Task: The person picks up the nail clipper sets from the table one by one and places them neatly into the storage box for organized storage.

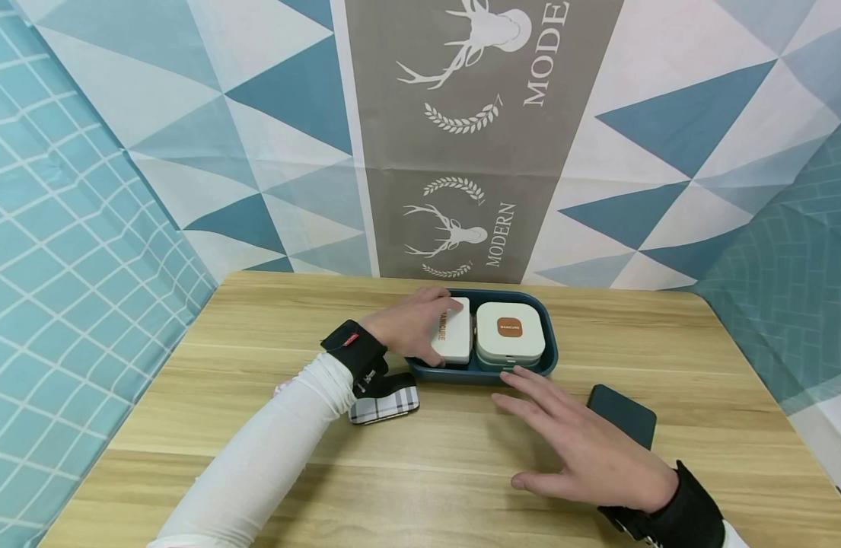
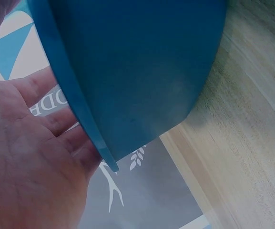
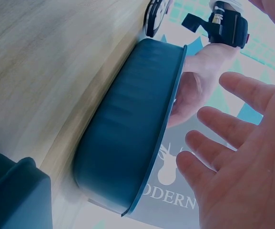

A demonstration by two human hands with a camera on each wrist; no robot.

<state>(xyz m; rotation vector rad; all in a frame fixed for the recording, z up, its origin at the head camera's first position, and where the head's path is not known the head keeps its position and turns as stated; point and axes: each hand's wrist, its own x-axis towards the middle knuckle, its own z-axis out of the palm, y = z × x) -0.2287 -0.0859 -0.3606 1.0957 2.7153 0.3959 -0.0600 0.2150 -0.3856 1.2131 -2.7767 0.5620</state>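
A dark blue tray (image 1: 485, 377) stands on the table and holds two white boxes side by side. My left hand (image 1: 409, 323) reaches over the tray's left end and grips the left white box (image 1: 454, 342), which has orange lettering, with the thumb on its near side and the fingers at its far side. The second white box (image 1: 509, 331) has rounded corners and an orange label. My right hand (image 1: 578, 449) is held over the table in front of the tray, fingers spread, holding nothing. In the left wrist view the tray wall (image 2: 137, 71) hides the fingertips.
A plaid-patterned case (image 1: 386, 405) lies on the wooden table (image 1: 420, 479), partly under my left wrist. A dark green rectangular object (image 1: 624, 415) lies beyond my right hand. Patterned cloth (image 1: 297, 152) hangs behind the table's back edge.
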